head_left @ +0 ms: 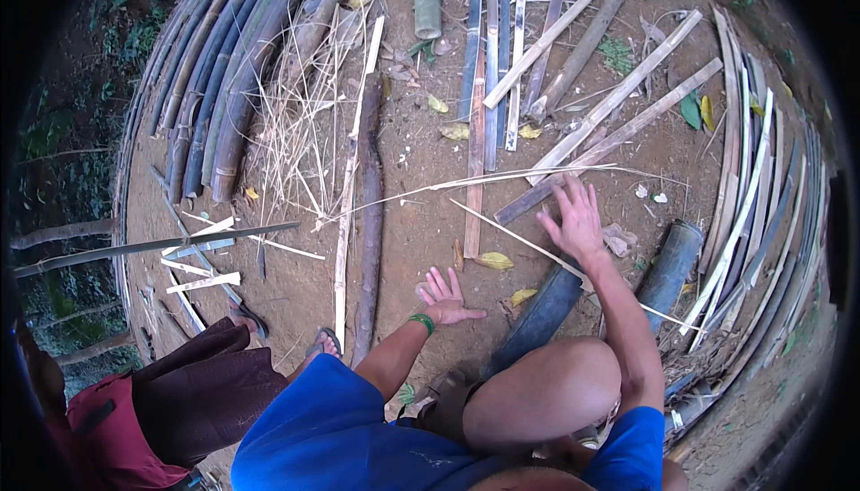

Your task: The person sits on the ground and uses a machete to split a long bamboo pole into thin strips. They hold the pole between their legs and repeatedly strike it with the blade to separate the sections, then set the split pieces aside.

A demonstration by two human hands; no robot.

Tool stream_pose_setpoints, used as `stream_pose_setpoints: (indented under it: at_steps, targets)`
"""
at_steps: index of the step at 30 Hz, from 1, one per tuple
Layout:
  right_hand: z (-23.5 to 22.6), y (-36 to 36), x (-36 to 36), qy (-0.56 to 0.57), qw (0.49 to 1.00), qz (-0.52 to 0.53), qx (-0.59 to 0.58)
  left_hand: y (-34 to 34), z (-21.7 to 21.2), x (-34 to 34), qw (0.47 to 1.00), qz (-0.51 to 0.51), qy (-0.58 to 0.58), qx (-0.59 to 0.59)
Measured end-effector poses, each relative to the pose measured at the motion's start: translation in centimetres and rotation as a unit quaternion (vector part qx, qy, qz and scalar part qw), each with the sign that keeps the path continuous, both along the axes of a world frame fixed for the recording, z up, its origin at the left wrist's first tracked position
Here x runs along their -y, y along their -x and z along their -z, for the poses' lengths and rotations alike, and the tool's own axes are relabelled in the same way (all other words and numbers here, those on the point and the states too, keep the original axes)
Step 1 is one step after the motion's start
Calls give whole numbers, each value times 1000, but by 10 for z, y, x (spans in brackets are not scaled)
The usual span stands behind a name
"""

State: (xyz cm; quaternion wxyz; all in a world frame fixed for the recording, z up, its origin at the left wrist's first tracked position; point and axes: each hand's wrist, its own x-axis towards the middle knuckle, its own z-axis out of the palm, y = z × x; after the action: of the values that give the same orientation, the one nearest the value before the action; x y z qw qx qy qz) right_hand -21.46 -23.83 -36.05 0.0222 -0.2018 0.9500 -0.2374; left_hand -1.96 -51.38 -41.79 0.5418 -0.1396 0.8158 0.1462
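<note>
My left hand (445, 297) lies flat on the bare dirt with fingers spread, holding nothing; a green band circles its wrist. My right hand (573, 219) is stretched forward, fingers apart, over a thin pale bamboo sliver (511, 233) that runs diagonally across the ground, and close to a flat split bamboo strip (618, 142). Whether the hand touches the sliver I cannot tell. A dark bamboo tube (542, 312) lies beside my bare knee (546, 392).
Long dark bamboo poles (224, 88) are piled at the left. Split strips (752, 204) are stacked at the right, more strips (488, 70) ahead. A rough stick (369, 222) lies in the middle. Another person in dark red clothing (170, 401) with sandalled feet (324, 343) stands at lower left.
</note>
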Motion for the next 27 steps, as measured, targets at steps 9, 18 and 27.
stream_pose_setpoints:
  at_steps: [9, 18, 27]
  targets:
    - [40, 176, 85, -72, 967, 238, -59, 7, 17, 2, 1000, -15, -3, -17]
    - [90, 203, 134, -46, 966, 232, -108, -36, -5, 129, 943, -109, -186, -255]
    - [91, 206, 125, -93, 963, 241, -73, 309, -192, 107, 758, -180, -80, -621]
